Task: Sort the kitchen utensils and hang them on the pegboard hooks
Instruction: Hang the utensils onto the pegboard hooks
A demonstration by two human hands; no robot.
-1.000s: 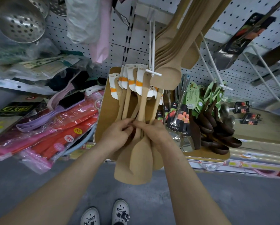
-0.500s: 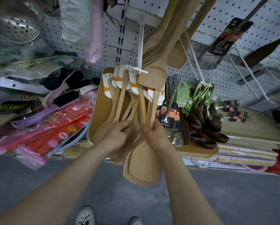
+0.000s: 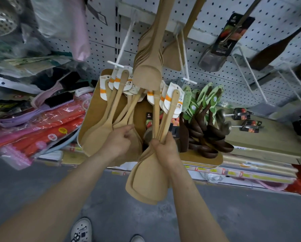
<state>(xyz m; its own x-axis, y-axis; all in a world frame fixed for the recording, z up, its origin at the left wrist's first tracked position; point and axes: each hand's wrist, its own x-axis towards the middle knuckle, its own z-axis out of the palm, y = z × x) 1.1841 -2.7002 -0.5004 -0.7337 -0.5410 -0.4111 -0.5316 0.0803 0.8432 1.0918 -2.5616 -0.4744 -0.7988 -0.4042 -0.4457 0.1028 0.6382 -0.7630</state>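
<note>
A: Which step?
B: Mid-sort. Right grip (image 3: 165,149) is clamped round the necks of a bundle of pale wooden spatulas (image 3: 146,179), blades down. Left grip (image 3: 118,140) is curled on a second bunch of wooden spatulas (image 3: 97,135) under the left white wire hook (image 3: 122,49).
A: Next?
B: Likely thread the tag holes onto the right white wire hook (image 3: 185,63). Can't tell if any are on.

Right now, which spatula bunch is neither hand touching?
The unlabelled upper bunch, hanging free; left hand grips the left labelled bunch, right hand the right labelled bunch.
</note>
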